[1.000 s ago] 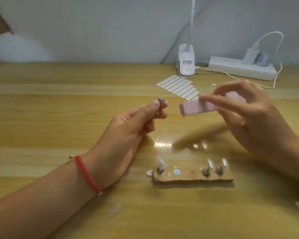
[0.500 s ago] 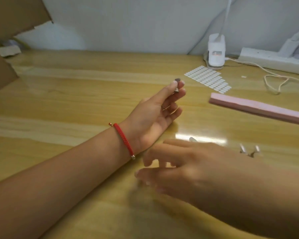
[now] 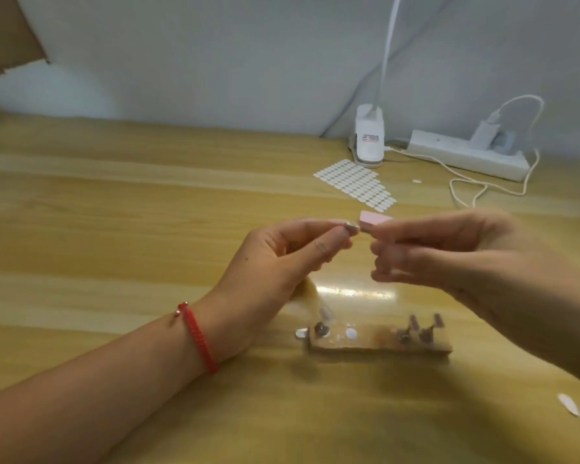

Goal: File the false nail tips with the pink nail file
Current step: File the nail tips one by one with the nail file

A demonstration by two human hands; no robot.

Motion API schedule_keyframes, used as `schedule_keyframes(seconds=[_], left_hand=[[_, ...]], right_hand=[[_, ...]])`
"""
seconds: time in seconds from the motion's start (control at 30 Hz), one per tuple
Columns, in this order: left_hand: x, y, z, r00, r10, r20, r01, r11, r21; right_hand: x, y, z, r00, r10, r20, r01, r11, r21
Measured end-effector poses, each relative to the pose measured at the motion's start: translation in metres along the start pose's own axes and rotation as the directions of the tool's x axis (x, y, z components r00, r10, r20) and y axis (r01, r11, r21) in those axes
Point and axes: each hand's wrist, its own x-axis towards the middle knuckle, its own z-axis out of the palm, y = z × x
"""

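Nail tip (image 3: pixel 452 228) pinched at fingertips (image 3: pixel 341 240) of left hand (image 3: pixel 282 262) — pink nail file (image 3: pixel 375 220), gripped by right hand (image 3: pixel 466 259), touching it.

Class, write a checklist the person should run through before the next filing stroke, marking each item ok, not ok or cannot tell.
1. Left hand pinches the small false nail tip: ok.
2. Right hand grips the pink block nail file: ok.
3. File end touches the tip's edge: cannot tell, as the picture is blurred there.
4. Wooden holder strip carrying the other tips lies flat on the wooden table, below both hands: ok.
5. White charger cable lies away from the hands: ok.
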Motion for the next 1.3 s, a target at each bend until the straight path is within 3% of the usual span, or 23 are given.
schedule_keyframes(seconds=[0.1, 0.4, 0.6, 0.97, 1.3], left_hand=[[-0.005, 0.002, 0.002, 0.999, 0.029, 0.04, -0.029, 1.0, 0.004], [-0.01, 0.004, 0.009, 0.99, 0.109, 0.095, -0.127, 0.97, 0.207], [-0.009, 0.008, 0.01, 0.997, 0.071, 0.023, -0.074, 0.982, 0.174], [-0.009, 0.007, 0.007, 0.994, 0.1, 0.041, -0.107, 0.964, 0.243], [-0.007, 0.005, 0.006, 0.993, 0.11, 0.043, -0.117, 0.964, 0.237]], right_hand=[[0.001, 0.009, -0.005, 0.991, 0.108, -0.075, -0.094, 0.98, 0.173], [0.0, 0.023, -0.01, 0.996, 0.082, -0.032, -0.076, 0.982, 0.172], [0.0, 0.025, -0.01, 0.998, 0.009, -0.057, 0.0, 0.988, 0.157], [0.002, 0.03, -0.006, 0.999, 0.021, -0.027, -0.014, 0.966, 0.256], [-0.002, 0.025, 0.001, 0.987, -0.082, -0.136, 0.093, 0.992, 0.082]])
